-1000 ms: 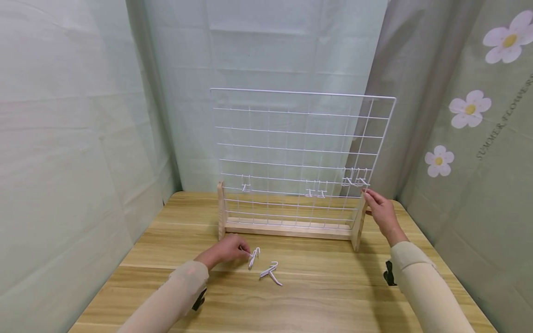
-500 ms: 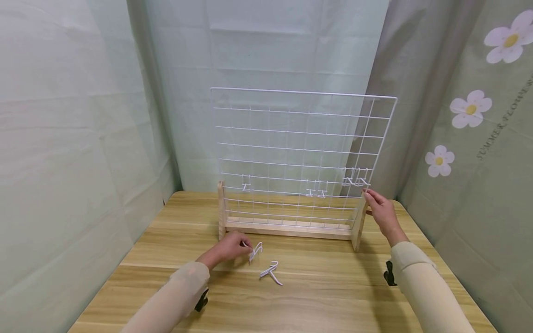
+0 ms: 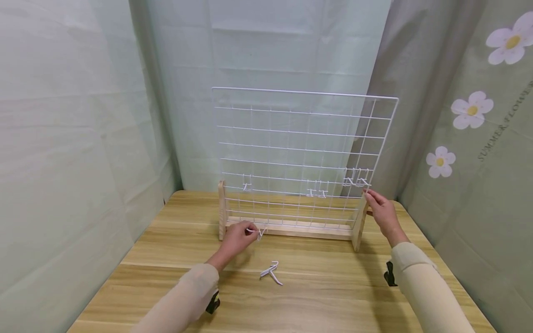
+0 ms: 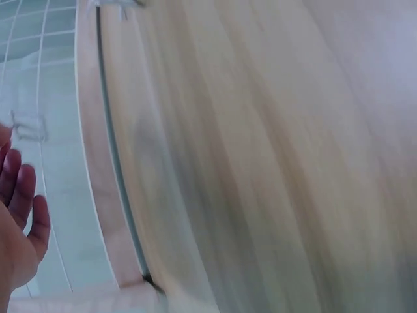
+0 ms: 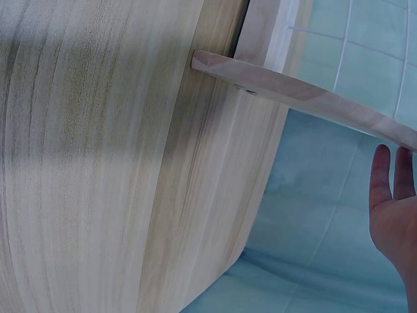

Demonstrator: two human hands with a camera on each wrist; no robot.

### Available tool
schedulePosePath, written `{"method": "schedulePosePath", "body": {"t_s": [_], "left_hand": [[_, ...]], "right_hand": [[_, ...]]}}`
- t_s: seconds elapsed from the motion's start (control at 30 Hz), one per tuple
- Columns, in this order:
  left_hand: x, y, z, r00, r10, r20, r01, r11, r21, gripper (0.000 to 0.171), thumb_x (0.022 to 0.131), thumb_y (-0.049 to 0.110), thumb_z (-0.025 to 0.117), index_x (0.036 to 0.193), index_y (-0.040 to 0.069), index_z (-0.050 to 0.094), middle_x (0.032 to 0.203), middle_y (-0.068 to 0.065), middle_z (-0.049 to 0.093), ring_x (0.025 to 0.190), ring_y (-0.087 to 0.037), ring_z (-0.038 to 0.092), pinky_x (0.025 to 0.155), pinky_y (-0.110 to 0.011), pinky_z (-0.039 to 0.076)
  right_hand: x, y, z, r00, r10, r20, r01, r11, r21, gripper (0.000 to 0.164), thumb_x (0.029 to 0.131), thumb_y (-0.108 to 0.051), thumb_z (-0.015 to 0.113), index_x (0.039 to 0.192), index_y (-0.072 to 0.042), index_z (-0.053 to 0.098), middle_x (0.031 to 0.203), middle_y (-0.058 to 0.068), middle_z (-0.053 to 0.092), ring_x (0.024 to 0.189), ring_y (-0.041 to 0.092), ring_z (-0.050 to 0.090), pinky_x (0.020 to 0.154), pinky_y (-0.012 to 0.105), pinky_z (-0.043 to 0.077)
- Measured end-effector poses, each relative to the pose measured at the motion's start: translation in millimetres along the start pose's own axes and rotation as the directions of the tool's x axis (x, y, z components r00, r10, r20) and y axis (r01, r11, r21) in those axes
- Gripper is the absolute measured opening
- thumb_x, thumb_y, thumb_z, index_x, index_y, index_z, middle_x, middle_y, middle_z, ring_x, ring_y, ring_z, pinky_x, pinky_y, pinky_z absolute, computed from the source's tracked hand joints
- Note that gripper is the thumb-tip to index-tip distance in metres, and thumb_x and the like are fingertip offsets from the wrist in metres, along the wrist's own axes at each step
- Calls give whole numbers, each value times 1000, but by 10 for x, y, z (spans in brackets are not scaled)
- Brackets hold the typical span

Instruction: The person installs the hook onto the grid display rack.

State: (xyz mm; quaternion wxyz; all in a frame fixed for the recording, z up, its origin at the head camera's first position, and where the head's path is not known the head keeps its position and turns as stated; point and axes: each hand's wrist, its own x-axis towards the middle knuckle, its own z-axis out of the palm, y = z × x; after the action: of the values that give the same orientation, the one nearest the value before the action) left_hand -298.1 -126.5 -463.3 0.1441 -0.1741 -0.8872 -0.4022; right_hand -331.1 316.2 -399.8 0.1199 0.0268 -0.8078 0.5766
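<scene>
A white wire grid panel (image 3: 304, 92) stands upright in a wooden base. My left hand (image 3: 239, 238) pinches a white wire hook (image 3: 261, 234) just in front of the base's lower bar (image 3: 308, 230). A second hook (image 3: 271, 272) lies on the table, nearer me. At the right side, my right hand (image 3: 383, 215) grips the top of the wooden post (image 3: 357, 226) by the panel's edge, thumb in front. In the right wrist view, two fingers (image 5: 380, 176) reach up to the post; the rest of that hand is cut off.
Several more hooks hang on the lower part of the panel: one at the left (image 3: 247, 186), a pair (image 3: 316, 192) right of the middle, others (image 3: 356, 181) by the right edge. Pale curtains (image 3: 83, 138) surround the wood-grain table (image 3: 325, 296).
My left hand has lifted one hook off the table and carried it forward and slightly right, up to the base's bar. The right hand has stayed on the post.
</scene>
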Motion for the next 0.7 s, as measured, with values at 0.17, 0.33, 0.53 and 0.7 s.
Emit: {"method": "schedulePosePath", "body": {"t_s": [0.17,0.33,0.53,0.7], "left_hand": [[48,130,65,986,-31,-161,31,1000,-4,5,85,14,70,83,9,70,80,4,67,74,-10,61,69,-29,52],[100,228,135,953,-27,-302,12,999,-51,10,86,15,70,84,6,70,79,0,68,71,-12,61,66,-29,52],[174,379,221,897,-59,-438,32,997,-68,8,83,15,71,81,8,71,73,2,65,64,-12,58,59,-28,48],[288,517,288,837,-118,-535,79,992,-95,7,83,16,71,80,10,72,72,1,65,63,-14,60,58,-31,48]], "right_hand": [[-8,-9,11,1000,0,-3,0,1000,-6,62,105,-44,43,150,-1,41,152,20,41,129,31,46,94,38,51],[-16,-19,15,1000,0,-5,0,1000,4,61,105,-43,43,149,-1,41,151,20,41,129,32,45,97,43,50],[-14,-17,3,1000,-6,-1,6,1000,14,60,106,-41,42,150,0,40,152,21,40,130,32,44,89,30,51],[-16,-20,-1,1000,-1,-2,1,1000,14,61,106,-42,42,150,-1,39,152,21,40,129,31,44,91,34,51]]}}
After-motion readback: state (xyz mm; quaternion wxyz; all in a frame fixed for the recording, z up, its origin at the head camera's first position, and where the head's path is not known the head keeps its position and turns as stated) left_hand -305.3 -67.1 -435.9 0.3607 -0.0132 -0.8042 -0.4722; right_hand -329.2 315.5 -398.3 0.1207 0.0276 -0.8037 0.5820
